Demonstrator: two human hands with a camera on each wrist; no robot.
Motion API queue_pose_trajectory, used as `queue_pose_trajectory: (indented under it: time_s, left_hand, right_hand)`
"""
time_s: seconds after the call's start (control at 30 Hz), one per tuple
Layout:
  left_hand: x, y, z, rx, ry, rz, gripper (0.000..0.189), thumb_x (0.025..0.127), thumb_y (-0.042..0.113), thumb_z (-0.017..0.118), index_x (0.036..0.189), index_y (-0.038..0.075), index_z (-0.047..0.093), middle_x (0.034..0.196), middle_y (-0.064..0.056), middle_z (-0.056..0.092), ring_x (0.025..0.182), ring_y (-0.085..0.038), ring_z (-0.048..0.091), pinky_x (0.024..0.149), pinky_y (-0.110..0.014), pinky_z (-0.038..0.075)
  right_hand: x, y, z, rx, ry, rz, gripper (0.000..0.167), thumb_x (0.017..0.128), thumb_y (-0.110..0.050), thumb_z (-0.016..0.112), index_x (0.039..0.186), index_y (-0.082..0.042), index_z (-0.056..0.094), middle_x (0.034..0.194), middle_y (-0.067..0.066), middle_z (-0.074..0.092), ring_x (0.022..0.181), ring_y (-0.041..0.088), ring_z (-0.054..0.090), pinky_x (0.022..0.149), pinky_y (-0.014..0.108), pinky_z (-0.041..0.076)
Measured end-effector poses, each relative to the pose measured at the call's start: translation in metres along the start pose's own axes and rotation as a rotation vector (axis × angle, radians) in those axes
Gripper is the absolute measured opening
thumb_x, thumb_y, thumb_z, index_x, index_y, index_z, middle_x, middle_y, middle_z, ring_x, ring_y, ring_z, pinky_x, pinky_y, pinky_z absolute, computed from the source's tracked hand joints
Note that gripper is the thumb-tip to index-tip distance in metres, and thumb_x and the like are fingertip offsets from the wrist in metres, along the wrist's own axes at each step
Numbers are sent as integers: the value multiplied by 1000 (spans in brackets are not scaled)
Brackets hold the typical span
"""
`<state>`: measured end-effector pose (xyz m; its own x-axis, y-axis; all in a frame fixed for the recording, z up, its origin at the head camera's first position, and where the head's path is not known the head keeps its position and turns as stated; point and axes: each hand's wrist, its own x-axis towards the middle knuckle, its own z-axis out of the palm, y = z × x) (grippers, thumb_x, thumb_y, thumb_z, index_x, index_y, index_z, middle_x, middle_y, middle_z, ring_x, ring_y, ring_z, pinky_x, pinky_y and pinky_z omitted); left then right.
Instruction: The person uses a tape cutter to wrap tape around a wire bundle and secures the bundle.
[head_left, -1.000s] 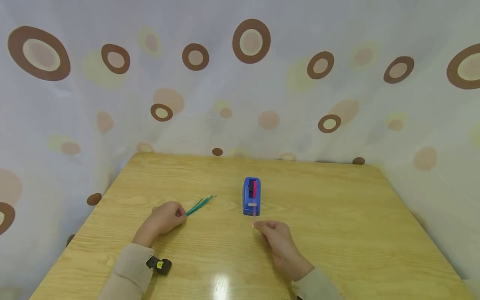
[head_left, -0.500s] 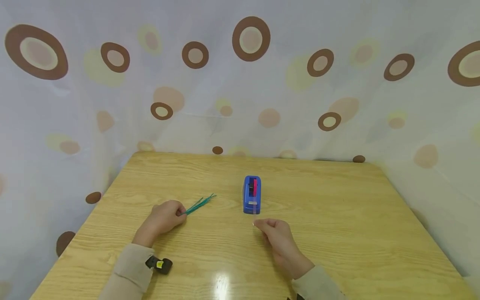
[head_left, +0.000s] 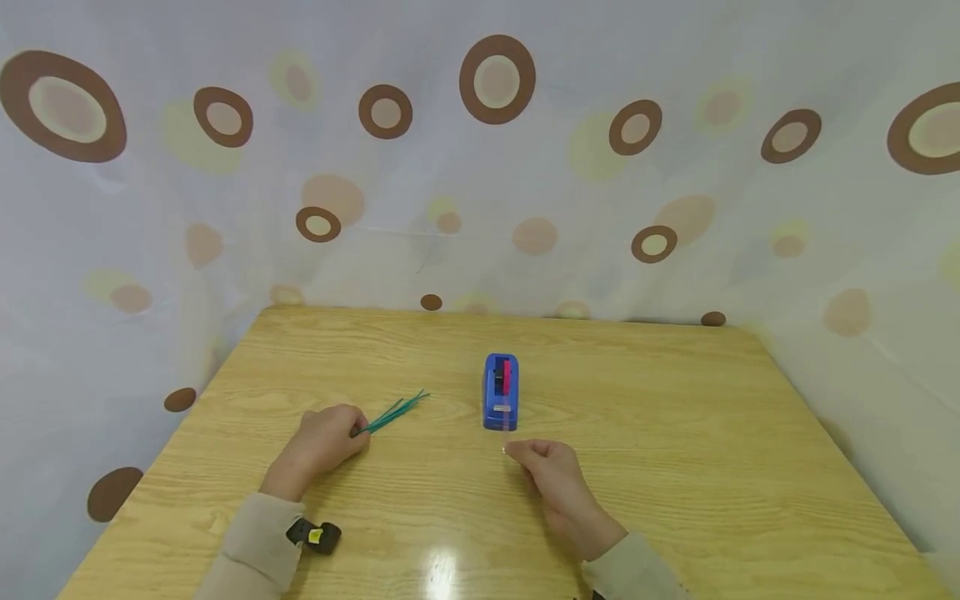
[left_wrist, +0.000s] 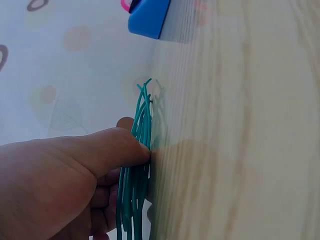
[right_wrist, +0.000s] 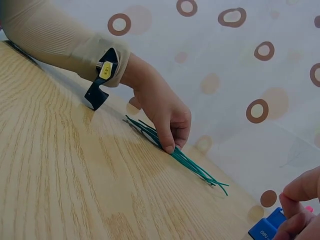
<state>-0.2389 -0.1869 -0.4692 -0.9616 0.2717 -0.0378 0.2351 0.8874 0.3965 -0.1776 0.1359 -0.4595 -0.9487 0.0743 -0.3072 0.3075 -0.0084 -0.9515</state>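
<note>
Between its thumb and fingers my left hand (head_left: 326, 437) pinches a bundle of thin green wire-like strands (head_left: 393, 412). The strands (left_wrist: 142, 120) run lengthwise past the thumb in the left wrist view, low against the tabletop. A blue tape dispenser (head_left: 500, 422) with a pink-red roll core (head_left: 507, 377) stands near the table's middle. From its front a strip of clear tape (head_left: 506, 436) stretches toward me, and my right hand (head_left: 558, 487) pinches the free end. In the right wrist view, only the fingers (right_wrist: 302, 192) of that hand show, beside the dispenser (right_wrist: 267, 227).
The wood-grain table (head_left: 675, 417) bears everything. Behind it and at both sides hangs a pale curtain (head_left: 420, 183) with brown rings and dots. A black wrist strap with a yellow label (head_left: 316, 536) sits at my left cuff.
Both hands stay in nearly the same place, and the tape strip keeps its length. A little more of the green strands shows at my left fingers. The head view has shifted slightly.
</note>
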Motion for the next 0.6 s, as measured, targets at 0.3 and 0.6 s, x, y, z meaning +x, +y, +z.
queue_pose_trajectory:
  time_s: [0.3, 0.6]
  left_hand:
    - [-3, 0, -4, 12, -25, 16, 7, 93, 15, 63, 91, 11, 69, 83, 4, 64, 73, -14, 53, 79, -51, 37]
    - [-9, 3, -10, 0, -17, 23, 6, 96, 15, 62, 94, 10, 66, 84, 3, 64, 73, -13, 54, 89, -57, 38]
  right_hand:
    - [-3, 0, 1, 4, -18, -4, 24, 91, -16, 71, 93, 7, 69, 68, -1, 48, 67, 15, 42, 59, 26, 36]
    - [2, 1, -1, 8, -21, -22, 24, 91, -14, 70, 88, 10, 68, 65, -1, 46, 66, 15, 42, 60, 26, 36]
